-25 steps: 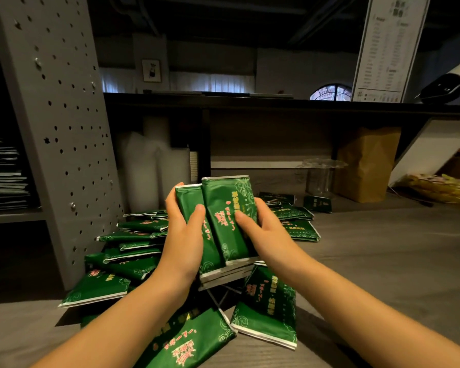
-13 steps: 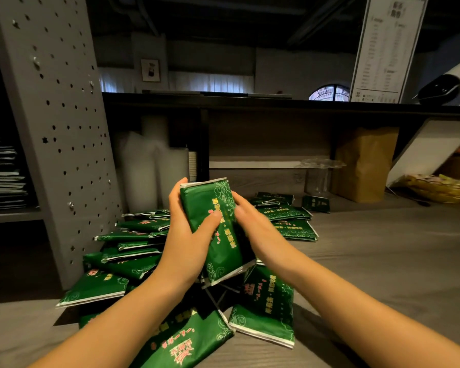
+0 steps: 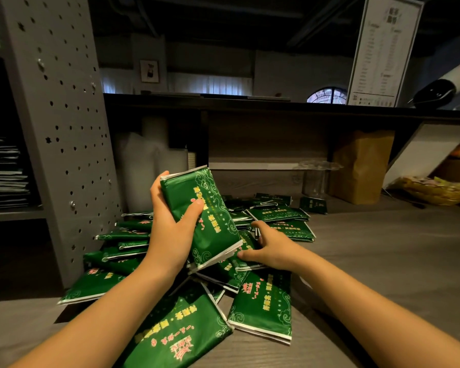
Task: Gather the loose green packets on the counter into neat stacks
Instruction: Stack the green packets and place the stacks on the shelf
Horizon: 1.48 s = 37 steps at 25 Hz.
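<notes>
- The right hand [image 3: 275, 249] had come off the held stack of green packets [image 3: 205, 208] and dropped to the heap below, and the stack had tipped further to the right.
- The left hand [image 3: 170, 235] gripped that stack alone above the table [image 3: 383, 261], thumb across its printed face and fingers curled behind its far edge.
- The right hand pinched a loose packet [image 3: 246, 247] lying just under the stack's lower end, thumb on the near edge and fingers curled over the far one.
- The raised stack and the left forearm hid the middle of the heap of green packets [image 3: 128, 243], which spread leftward against a grey perforated panel [image 3: 59, 128].
- Two more packets lay nearest the camera: one [image 3: 263, 306] below the right wrist, one [image 3: 181, 328] between the forearms.
- A flatter cluster of packets [image 3: 279, 216] sat behind the right hand.
- Further back stood a clear plastic cup [image 3: 316, 179] just beside a brown paper bag [image 3: 361, 166], with translucent wrapped sleeves [image 3: 144, 168] by the panel.
- A white printed board [image 3: 383, 49] stood on the upper ledge.
</notes>
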### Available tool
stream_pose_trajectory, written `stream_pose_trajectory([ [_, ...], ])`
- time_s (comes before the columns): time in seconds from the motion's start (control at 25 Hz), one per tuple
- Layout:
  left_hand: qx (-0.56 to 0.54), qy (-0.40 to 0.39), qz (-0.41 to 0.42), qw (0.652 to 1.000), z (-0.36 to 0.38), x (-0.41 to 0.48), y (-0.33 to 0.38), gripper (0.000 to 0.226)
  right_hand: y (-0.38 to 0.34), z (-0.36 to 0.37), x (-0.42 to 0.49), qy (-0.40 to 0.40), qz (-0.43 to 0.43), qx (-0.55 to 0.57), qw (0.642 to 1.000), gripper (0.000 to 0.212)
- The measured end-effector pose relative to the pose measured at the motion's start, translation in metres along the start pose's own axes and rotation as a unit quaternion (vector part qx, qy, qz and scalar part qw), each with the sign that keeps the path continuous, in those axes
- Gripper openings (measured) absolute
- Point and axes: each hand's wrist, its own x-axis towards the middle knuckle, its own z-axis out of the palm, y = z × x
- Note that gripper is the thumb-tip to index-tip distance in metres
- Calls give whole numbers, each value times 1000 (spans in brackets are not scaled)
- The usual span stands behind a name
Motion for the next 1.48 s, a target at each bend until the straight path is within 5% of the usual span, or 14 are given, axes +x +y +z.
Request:
stream_pose_trajectory([
  [0.24,-1,22,0,1000,-4,5,-1,51,1,-18,-8,-20,-1,88,996,99],
  [0.44,19,-3,-14,1000,-5,6,-4,60,6,-34,-11,74,-29,154,985,73],
  [0.6,23,-12,-27,999,-7,7,-7,61,-12,-44,-23,122,-95,404,902,31],
  [0.68,14,-19,-44,999,-7,8,-9,59,-25,-38,-30,92,-132,479,863,29],
  [0.96,-53,-10,-78,996,3,1,-13,44,-54,14,-39,31,-224,408,884,44],
  [1.08,-78,-63,-118,988,4,-4,-12,95,-59,22,-44,-2,-238,387,891,50],
  [1.36,0,-58,-14,998,6,-3,-14,75,-52,19,-37,-16,-260,386,885,66],
  [1.48,-3,-42,-22,999,3,0,-13,71,-40,0,-28,7,-224,336,915,45],
])
